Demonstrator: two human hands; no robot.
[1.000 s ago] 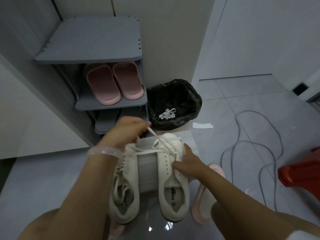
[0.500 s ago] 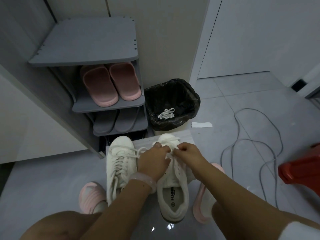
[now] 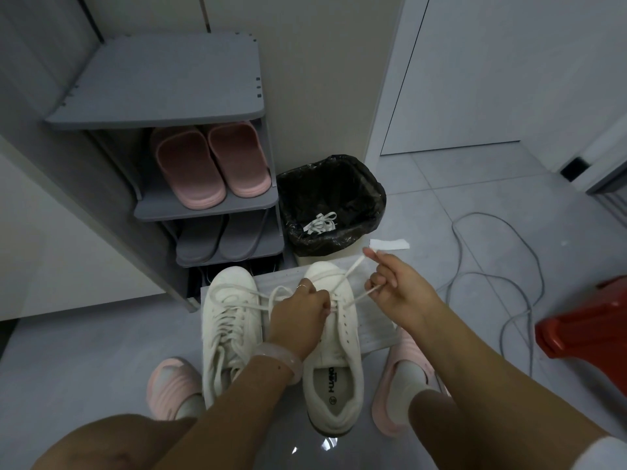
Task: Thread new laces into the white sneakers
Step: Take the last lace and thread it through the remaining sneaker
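The left sneaker [image 3: 230, 320] looks fully laced. On the right sneaker [image 3: 334, 337] only the toe rows are threaded: the right hand [image 3: 398, 293] pinches the lace [image 3: 353, 268], and the left hand [image 3: 300, 312] grips it at the eyelets.

2 white low-top leather sneakers stand side by side, toes pointing away, on a pale mat on the floor. The left white sneaker [image 3: 230, 320] is laced, its ends loose. The right white sneaker [image 3: 334, 374] is partly threaded; its white flat lace [image 3: 353, 269] runs taut up to the right.
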